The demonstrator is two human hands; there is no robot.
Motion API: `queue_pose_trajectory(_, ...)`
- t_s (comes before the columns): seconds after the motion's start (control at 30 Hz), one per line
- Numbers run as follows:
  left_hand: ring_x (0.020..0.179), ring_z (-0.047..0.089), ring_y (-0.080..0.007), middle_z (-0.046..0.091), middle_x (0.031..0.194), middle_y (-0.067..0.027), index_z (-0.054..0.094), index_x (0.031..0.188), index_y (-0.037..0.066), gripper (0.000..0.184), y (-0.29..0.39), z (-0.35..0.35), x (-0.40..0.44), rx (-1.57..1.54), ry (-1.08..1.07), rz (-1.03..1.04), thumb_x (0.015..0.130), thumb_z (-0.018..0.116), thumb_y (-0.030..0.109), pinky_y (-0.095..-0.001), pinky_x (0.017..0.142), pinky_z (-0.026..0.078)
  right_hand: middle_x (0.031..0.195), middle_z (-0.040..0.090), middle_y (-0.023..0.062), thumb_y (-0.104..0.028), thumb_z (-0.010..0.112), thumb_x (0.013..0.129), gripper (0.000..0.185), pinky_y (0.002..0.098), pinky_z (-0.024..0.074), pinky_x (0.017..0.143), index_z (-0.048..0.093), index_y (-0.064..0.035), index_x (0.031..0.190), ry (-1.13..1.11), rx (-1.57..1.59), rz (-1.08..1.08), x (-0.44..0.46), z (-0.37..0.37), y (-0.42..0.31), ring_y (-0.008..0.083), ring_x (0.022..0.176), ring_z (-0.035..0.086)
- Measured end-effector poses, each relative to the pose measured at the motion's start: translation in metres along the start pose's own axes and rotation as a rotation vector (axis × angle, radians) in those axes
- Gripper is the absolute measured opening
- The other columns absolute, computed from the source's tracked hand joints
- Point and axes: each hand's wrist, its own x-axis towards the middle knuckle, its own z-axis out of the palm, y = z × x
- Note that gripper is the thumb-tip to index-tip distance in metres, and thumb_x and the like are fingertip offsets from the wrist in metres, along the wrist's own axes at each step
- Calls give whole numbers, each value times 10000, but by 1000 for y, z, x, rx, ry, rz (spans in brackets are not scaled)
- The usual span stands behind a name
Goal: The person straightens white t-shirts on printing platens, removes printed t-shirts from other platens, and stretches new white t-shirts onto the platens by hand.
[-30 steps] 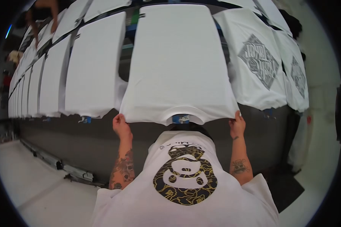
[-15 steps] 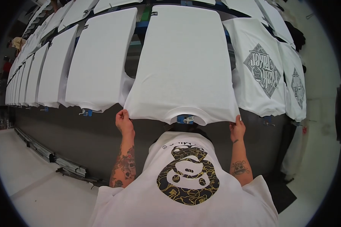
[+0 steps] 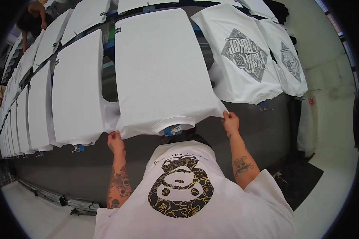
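A plain white T-shirt [image 3: 159, 67] lies stretched over a flat board in front of me, its neckline toward my body. My left hand [image 3: 116, 142] pinches the shirt's left shoulder edge. On the other side, my right hand [image 3: 230, 122] grips the right shoulder edge, pulling the cloth out to a point. Inside the collar a blue bracket [image 3: 172, 130] shows. To the right, a printed white T-shirt [image 3: 246, 59] carries a dark diamond design with lettering.
Another plain shirt [image 3: 77, 87] on its board stands close on the left, with several more curving away beyond it. A second printed shirt [image 3: 290, 59] hangs at far right. A person [image 3: 32, 20] works at the upper left. Metal rails [image 3: 56, 198] run along the floor.
My view has turned, so the row of shirts appears shifted left and tilted. Both hands still hold the same shirt's shoulders. A person has come into view at the upper left.
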Motion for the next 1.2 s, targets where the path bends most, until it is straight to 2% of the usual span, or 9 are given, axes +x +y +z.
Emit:
queue_pose_trajectory(0.1, 749, 559, -174, 603, 817, -65, 611, 965, 2, 215, 39, -1, -27, 293, 45, 329, 916, 633, 210, -318, 712, 465, 722, 600, 55, -242, 632, 929, 236, 294, 480, 637, 617, -6, 916, 183, -181, -537, -19, 8, -39, 151, 686, 593)
queue_pose_trajectory(0.23, 791, 594, -205, 633, 850, -115, 604, 959, -8, 248, 83, 17, -16, 170, -147, 589, 946, 579, 239, -332, 727, 474, 890, 622, 43, -213, 604, 949, 205, 274, 472, 673, 617, -8, 947, -74, -58, -527, -2, 22, -86, 115, 747, 564)
queue_pose_trajectory(0.4, 916, 632, -193, 675, 960, -72, 614, 1103, 3, 327, 111, 73, 66, -172, -360, 197, 997, 482, 283, -339, 808, 510, 919, 648, 60, -386, 508, 994, 411, 287, 461, 788, 631, 3, 1038, -68, 150, -382, 44, 71, -128, 120, 851, 568)
queue_pose_trajectory(0.47, 986, 640, -204, 652, 1131, -91, 558, 1241, 11, 440, 113, 83, 80, -549, -733, -404, 1025, 415, 367, -368, 865, 530, 936, 657, 74, -433, 471, 998, 475, 303, 456, 814, 633, 11, 1049, -116, 125, -281, 48, 83, -133, 133, 887, 572)
queue_pose_trajectory(0.8, 904, 610, -164, 657, 985, -65, 603, 1115, -11, 407, 96, 70, 58, -509, -634, -212, 1020, 458, 357, -353, 799, 506, 882, 661, 231, -477, 345, 1012, 564, 449, 469, 777, 625, 12, 979, 39, -343, -454, 39, 83, -143, 424, 867, 610)
queue_pose_trajectory(0.9, 934, 579, -220, 626, 1044, -107, 583, 1105, -6, 329, 100, 69, 38, -124, -314, 120, 995, 517, 296, -367, 810, 467, 884, 647, 231, -421, 388, 1010, 487, 456, 466, 793, 610, 11, 982, 52, -429, -426, 40, 83, -145, 441, 887, 590)
queue_pose_trajectory(0.97, 1023, 534, -301, 566, 1150, -155, 554, 1119, 7, 297, 114, 70, 5, 350, 82, 905, 935, 598, 235, -406, 853, 435, 944, 629, 217, -378, 446, 989, 411, 455, 453, 831, 611, -1, 996, 92, -437, -511, 42, 84, -142, 421, 947, 570)
queue_pose_trajectory(1.1, 1199, 473, -376, 513, 1260, -222, 516, 1233, -1, 434, 130, 93, -32, 474, -129, 1139, 858, 651, 172, -491, 993, 372, 1162, 529, 167, -238, 603, 888, 253, 467, 383, 957, 607, -45, 1052, 380, -771, -1086, 13, 95, -162, 357, 1155, 456)
queue_pose_trajectory(1.2, 1307, 415, -325, 461, 1376, -187, 515, 1292, 33, 506, 141, 118, -65, 627, -342, 1248, 867, 620, 285, -498, 1079, 299, 1233, 489, 152, -163, 609, 828, 343, 483, 344, 1010, 570, -70, 1156, 37, -711, -1273, -28, 132, -162, 333, 1216, 420)
